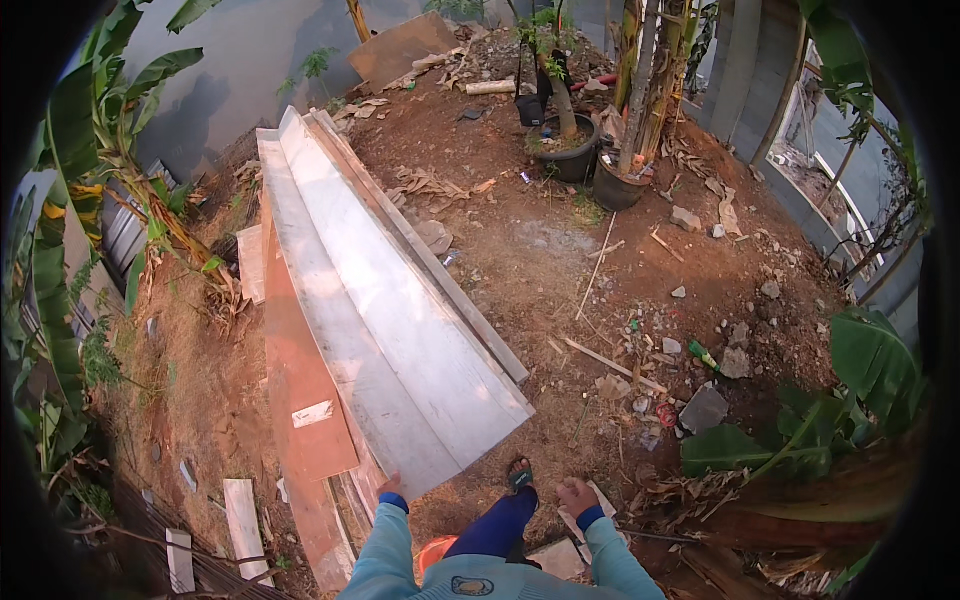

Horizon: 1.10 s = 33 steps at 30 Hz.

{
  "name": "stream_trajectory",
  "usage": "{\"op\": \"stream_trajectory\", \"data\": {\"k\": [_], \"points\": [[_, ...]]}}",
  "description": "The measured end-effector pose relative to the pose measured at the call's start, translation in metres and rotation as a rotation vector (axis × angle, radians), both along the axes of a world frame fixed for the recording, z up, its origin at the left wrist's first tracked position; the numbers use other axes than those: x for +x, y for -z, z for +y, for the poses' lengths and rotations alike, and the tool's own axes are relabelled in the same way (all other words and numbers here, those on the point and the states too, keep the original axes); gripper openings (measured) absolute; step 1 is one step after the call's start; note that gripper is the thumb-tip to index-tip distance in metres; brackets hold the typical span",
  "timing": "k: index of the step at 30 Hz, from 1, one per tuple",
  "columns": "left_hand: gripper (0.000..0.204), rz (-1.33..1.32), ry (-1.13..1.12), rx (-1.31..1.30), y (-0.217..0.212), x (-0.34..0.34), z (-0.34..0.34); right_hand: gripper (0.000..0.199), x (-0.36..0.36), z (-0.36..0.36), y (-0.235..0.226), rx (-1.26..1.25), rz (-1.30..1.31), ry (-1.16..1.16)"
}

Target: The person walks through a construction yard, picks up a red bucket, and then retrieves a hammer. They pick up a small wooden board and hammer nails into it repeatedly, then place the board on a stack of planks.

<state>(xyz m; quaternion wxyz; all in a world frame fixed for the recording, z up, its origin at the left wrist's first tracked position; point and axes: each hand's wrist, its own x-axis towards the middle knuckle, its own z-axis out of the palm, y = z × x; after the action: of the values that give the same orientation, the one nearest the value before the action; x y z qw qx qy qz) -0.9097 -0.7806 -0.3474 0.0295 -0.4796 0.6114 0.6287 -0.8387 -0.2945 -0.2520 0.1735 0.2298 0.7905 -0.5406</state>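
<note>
Left hand at the near end of a stack of long grey boards, right hand free beside it.

Left hand (pixel 391 489) touches the lower edge of the grey boards (pixel 385 310), fingers tucked under so grip cannot be told; boards lie lengthwise on bare soil, running away toward the upper left, over a reddish-brown panel (pixel 300 385); right hand (pixel 577 495) loosely curled, holding nothing, apart from the boards; sandalled foot (pixel 519 474) between the hands; two black pots (pixel 590 165) well beyond.
</note>
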Motion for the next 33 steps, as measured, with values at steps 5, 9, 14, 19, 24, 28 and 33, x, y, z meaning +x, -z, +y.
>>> {"op": "stream_trajectory", "data": {"k": [5, 9, 14, 19, 24, 28, 33], "points": [[0.061, -0.417, 0.312, -0.368, -0.017, -0.018, 0.015, 0.072, -0.13, -0.002, 0.014, 0.132, 0.002, -0.138], [0.065, -0.534, 0.404, -0.513, -0.025, -0.032, 0.027, 0.077, -0.18, -0.015, 0.017, 0.13, 0.044, -0.19], [0.054, -0.508, 0.361, -0.619, -0.027, -0.025, 0.026, 0.078, -0.215, -0.024, 0.015, -0.026, -0.116, -0.236], [0.045, -0.471, 0.338, -0.665, -0.043, -0.033, 0.043, 0.067, -0.223, -0.022, 0.053, 0.125, 0.024, -0.12], [0.041, -0.452, 0.238, -0.785, -0.06, -0.039, 0.064, 0.05, -0.26, -0.006, 0.085, -0.025, -0.188, -0.199], [0.038, -0.541, 0.33, -0.887, -0.126, -0.054, 0.114, 0.049, -0.276, 0.018, 0.073, -0.06, -0.109, -0.266], [0.038, -0.514, 0.348, -0.877, -0.23, -0.099, 0.175, 0.051, -0.297, 0.06, 0.092, 0.091, 0.028, -0.122]]}}
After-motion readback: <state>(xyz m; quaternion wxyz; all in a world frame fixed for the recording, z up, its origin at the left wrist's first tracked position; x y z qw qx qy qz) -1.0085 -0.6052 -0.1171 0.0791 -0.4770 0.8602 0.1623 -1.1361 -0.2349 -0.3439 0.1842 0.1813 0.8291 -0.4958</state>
